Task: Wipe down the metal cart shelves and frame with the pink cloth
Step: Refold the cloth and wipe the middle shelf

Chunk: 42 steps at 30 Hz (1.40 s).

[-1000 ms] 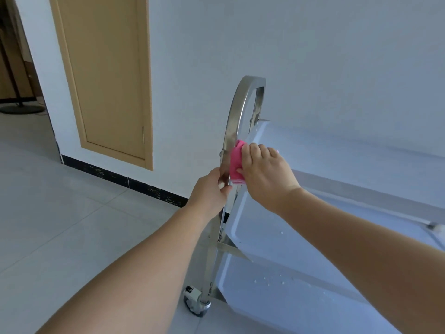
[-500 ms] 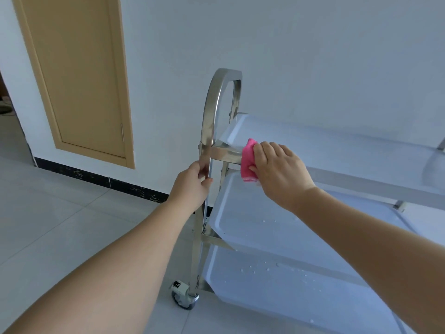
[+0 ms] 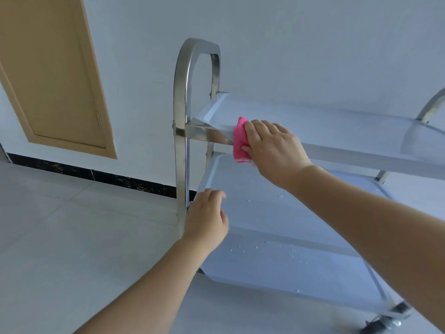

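A person's right hand [image 3: 273, 150] presses a folded pink cloth [image 3: 240, 141] against the front edge of the top shelf [image 3: 337, 126] of a metal cart [image 3: 361, 162]. The fingers [image 3: 265, 126] are curled over the cloth and the thumb pinches it from beneath. The cloth juts out past the fingertips toward the steel crossbar [image 3: 207, 135], its far end touching the spot where bar meets shelf. Its lower edge hangs just below the thumb. Further along the line the fingers point stands the upright frame post [image 3: 180, 184], which bends into a handle loop [image 3: 199, 44] well above the knuckles.

The left hand [image 3: 207, 220] hovers lower, at the near corner of the middle shelf [image 3: 277, 213], just beside the same post. Its fingers [image 3: 214, 192] are loosely curled and smeared by motion blur. Whether they grip the post, touch the shelf rim or hold nothing cannot be told.

Water droplets [image 3: 255, 249] speckle the bottom shelf [image 3: 289, 273] just right of the left wrist, and a few more dot the middle shelf beneath the right wrist. A caster [image 3: 375, 326] shows at the cart's near right corner, well apart from both hands. Beyond the left fingertips, a black baseboard [image 3: 96, 174] runs along the foot of a white wall [image 3: 313, 44] above pale floor tiles [image 3: 72, 237]. A tan door panel [image 3: 55, 80] is set in the wall above the baseboard.
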Available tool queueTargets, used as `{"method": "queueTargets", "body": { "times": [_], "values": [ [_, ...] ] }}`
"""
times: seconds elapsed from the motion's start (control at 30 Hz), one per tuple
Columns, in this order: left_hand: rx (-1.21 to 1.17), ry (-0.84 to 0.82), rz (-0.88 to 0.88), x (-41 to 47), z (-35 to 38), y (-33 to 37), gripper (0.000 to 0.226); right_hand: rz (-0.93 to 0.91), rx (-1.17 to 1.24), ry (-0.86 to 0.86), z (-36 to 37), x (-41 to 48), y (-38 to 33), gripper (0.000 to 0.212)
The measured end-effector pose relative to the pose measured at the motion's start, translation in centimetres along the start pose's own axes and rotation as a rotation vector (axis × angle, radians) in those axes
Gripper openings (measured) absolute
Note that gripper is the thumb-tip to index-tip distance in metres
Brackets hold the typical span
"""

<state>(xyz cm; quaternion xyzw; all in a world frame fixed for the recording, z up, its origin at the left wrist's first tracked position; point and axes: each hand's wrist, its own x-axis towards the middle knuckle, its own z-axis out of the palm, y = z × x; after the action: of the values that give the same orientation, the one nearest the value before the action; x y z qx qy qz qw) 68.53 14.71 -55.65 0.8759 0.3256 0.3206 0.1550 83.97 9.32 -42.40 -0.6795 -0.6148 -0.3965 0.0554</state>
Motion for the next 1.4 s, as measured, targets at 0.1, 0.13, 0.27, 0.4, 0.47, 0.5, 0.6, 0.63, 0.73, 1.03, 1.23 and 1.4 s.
{"method": "queueTargets", "body": {
  "times": [0.1,0.13,0.27,0.4,0.47,0.5,0.6,0.63,0.73,1.03,1.23,1.4],
  "values": [
    [0.013,-0.209,0.03,0.4,3.0,1.1,0.042,-0.019,0.004,0.004,-0.1,-0.2,0.3,0.05],
    [0.004,-0.248,0.04,0.7,3.9,1.6,0.042,-0.024,0.002,0.011,0.0,-0.3,0.5,0.05],
    [-0.008,-0.405,0.105,1.2,7.1,3.1,0.044,-0.037,0.002,0.028,0.1,-0.9,1.6,0.048],
    [-0.004,-0.485,0.171,1.3,10.1,3.9,0.051,-0.039,-0.016,0.049,0.1,-1.9,3.1,0.047],
    [0.013,-0.508,0.198,1.1,11.2,4.1,0.054,-0.042,-0.035,0.069,0.2,-2.6,4.1,0.046],
    [0.022,-0.506,0.21,1.0,11.8,4.0,0.055,-0.043,-0.044,0.08,0.3,-3.0,4.7,0.046],
    [0.006,-0.46,0.225,0.9,13.1,3.7,0.06,-0.046,-0.068,0.101,0.5,-4.3,6.6,0.046],
    [-0.008,-0.447,0.229,0.9,13.3,3.7,0.061,-0.044,-0.073,0.1,0.5,-4.7,7.2,0.046],
    [-0.035,-0.431,0.246,1.1,13.8,3.7,0.064,-0.032,-0.086,0.095,0.5,-5.7,8.9,0.043],
    [-0.074,-0.417,0.326,1.4,14.1,2.9,0.068,0.056,-0.006,0.13,0.4,-7.3,10.4,0.043],
    [-0.093,-0.387,0.357,1.4,13.8,2.1,0.07,0.083,0.043,0.183,0.4,-7.1,9.6,0.041],
    [-0.115,-0.379,0.341,0.9,13.2,1.4,0.072,0.127,0.029,0.217,0.3,-7.0,8.0,0.038]
  ]
}}
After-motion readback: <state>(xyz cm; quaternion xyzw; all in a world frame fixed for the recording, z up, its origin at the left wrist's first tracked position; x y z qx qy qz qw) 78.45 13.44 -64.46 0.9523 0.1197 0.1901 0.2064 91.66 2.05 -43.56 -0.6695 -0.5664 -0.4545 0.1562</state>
